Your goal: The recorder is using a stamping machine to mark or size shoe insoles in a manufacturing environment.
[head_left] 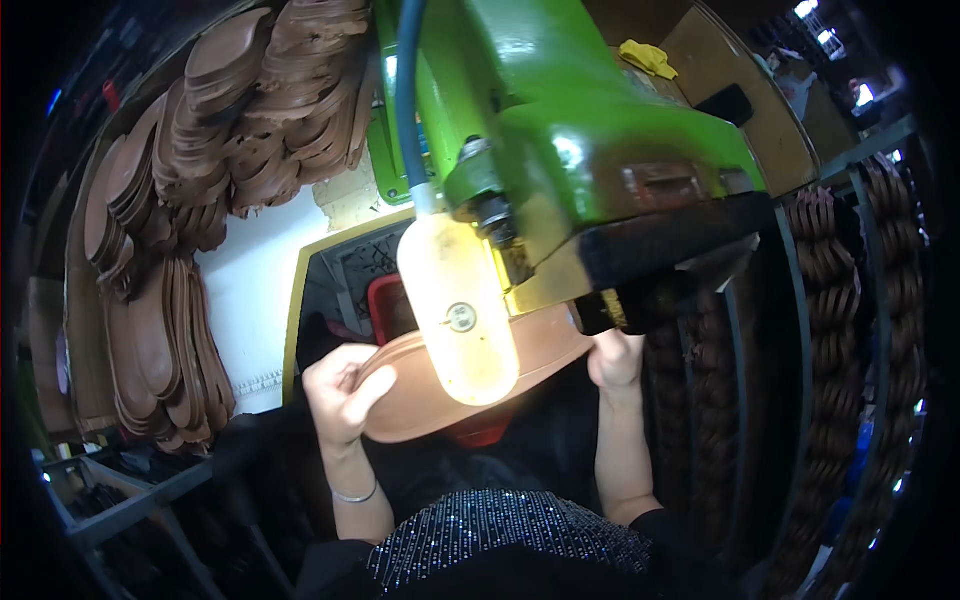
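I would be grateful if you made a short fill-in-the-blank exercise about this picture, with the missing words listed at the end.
1. The large machine is mainly painted ____.
2. The left hand grips the brown sole, its ____ lying on top.
3. A bracelet circles the person's ____ wrist.
4. The lamp above the sole is switched ____.

Missing words: green; thumb; left; on.

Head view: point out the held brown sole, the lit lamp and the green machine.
Brown sole [413, 404], head view: flat face, toward its left end.
Lit lamp [453, 282], head view: middle of its glowing cover.
Green machine [620, 130], head view: broad upper housing.
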`<state>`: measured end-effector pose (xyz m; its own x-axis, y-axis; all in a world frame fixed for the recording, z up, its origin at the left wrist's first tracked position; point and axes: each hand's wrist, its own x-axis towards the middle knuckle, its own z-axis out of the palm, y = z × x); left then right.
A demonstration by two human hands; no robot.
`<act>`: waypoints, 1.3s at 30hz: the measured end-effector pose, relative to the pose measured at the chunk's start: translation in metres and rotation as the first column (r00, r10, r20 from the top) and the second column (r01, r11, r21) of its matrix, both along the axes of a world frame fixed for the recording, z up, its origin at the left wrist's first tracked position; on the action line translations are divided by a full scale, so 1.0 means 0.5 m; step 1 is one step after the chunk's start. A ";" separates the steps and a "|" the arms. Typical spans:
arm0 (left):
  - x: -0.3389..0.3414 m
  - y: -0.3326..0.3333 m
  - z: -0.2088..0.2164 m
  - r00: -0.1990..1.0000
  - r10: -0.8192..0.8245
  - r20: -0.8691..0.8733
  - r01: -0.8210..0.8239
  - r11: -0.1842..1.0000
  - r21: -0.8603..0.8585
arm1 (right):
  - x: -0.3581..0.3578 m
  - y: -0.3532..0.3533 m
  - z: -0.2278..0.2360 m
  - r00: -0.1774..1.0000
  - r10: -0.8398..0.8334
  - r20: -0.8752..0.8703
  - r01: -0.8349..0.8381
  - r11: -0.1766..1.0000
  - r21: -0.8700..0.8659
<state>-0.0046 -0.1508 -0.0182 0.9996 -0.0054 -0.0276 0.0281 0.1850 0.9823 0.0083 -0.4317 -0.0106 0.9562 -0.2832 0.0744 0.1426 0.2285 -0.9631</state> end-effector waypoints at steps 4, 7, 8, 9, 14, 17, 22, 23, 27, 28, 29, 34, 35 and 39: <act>-0.070 0.082 -0.068 0.996 -0.051 -0.075 0.052 0.999 0.015 | 0.007 0.045 0.022 0.979 0.189 0.074 -0.149 0.916 -0.373; -0.111 0.057 -0.090 0.941 -0.240 -0.238 0.262 0.963 0.065 | 0.024 0.061 0.027 0.978 0.172 0.119 -0.104 0.893 -0.438; -0.123 0.032 -0.098 0.921 -0.301 -0.247 0.335 0.936 0.108 | 0.027 0.064 0.023 0.976 0.179 0.124 -0.111 0.898 -0.425; -0.123 0.006 -0.107 0.883 -0.396 -0.252 0.461 0.834 0.305 | 0.030 0.068 0.020 0.977 0.170 0.126 -0.102 0.901 -0.421; -0.074 -0.170 -0.072 0.954 -0.290 -0.080 0.300 0.940 0.161 | 0.016 0.064 0.023 0.981 0.129 0.144 -0.039 0.863 -0.504; -0.017 -0.202 -0.064 0.993 -0.063 0.099 0.052 0.992 0.115 | -0.014 0.059 0.029 0.980 0.136 0.148 -0.013 0.780 -0.626; 0.025 -0.228 -0.034 0.975 -0.197 0.101 0.190 0.979 0.078 | -0.023 0.038 -0.033 0.984 -0.048 0.171 0.136 0.821 -0.554; 0.025 -0.231 -0.036 0.975 -0.199 0.102 0.191 0.979 0.076 | -0.022 0.039 -0.043 0.987 -0.054 0.152 0.130 0.827 -0.546; 0.001 -0.249 -0.032 0.988 -0.031 0.153 0.024 0.999 0.048 | -0.023 0.039 0.007 0.996 -0.028 0.083 0.071 0.811 -0.580; -0.003 -0.251 -0.035 0.984 0.033 0.173 -0.053 0.992 0.111 | -0.018 0.041 0.025 0.995 0.007 0.099 0.051 0.817 -0.574; -0.007 -0.256 -0.036 0.975 0.089 0.202 -0.125 0.977 0.171 | -0.011 0.038 0.037 0.992 0.036 0.117 0.037 0.823 -0.567; -0.032 -0.202 -0.055 0.979 0.169 0.110 -0.170 0.985 -0.001 | 0.018 0.009 0.071 0.872 0.476 -0.114 -0.406 0.571 -0.714; -0.027 -0.206 -0.014 0.975 0.177 0.137 -0.160 0.979 -0.125 | 0.002 -0.028 0.099 0.907 0.398 -0.139 -0.364 0.571 -0.735; -0.016 0.081 -0.049 0.701 0.266 0.662 -0.708 0.379 0.597 | -0.057 -0.192 0.190 0.961 -0.227 0.160 0.271 0.891 -0.365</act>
<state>-0.0127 -0.1101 -0.0426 0.7067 0.2888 0.6459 -0.2012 -0.7932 0.5748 -0.0201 -0.5278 0.0846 0.8376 -0.4396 0.3243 0.2562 -0.2084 -0.9439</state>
